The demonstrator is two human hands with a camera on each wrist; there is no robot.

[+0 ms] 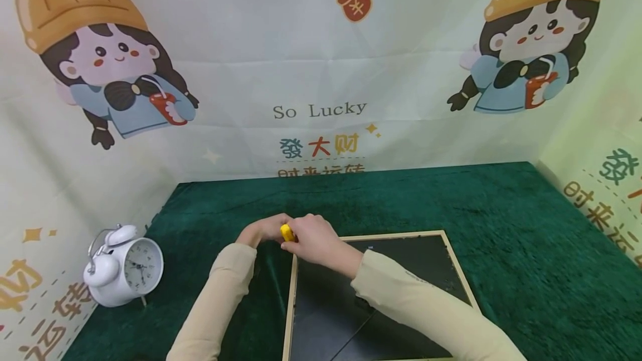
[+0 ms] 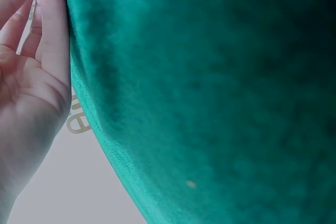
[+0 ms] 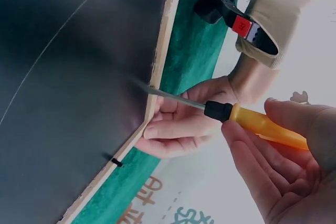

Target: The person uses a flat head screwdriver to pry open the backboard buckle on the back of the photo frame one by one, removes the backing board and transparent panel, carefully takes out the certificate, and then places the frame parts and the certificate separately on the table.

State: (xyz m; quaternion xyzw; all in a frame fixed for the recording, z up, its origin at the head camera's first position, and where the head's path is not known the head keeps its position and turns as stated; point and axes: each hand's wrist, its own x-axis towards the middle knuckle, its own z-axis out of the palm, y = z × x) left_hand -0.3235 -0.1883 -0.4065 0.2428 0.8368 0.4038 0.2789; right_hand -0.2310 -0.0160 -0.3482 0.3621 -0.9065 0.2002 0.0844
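A black board (image 1: 321, 305) edged with a light wooden frame (image 3: 167, 35) lies on the green cloth. My right hand (image 1: 318, 241) grips a screwdriver by its yellow handle (image 3: 270, 127). In the right wrist view its metal shaft (image 3: 181, 99) crosses the frame near a corner; the tip is blurred over the black board. My left hand (image 3: 184, 121) holds that corner, thumb and fingers at the wooden edge. In the head view my right hand partly covers the left one. The left wrist view shows the left hand (image 2: 31, 77) at its margin, beside green cloth.
A white twin-bell alarm clock (image 1: 122, 266) stands on the left of the green cloth (image 1: 546, 272). A small black tab (image 3: 116, 162) sticks out at the frame's inner edge. Printed white curtains (image 1: 241, 71) enclose the table at the back and sides.
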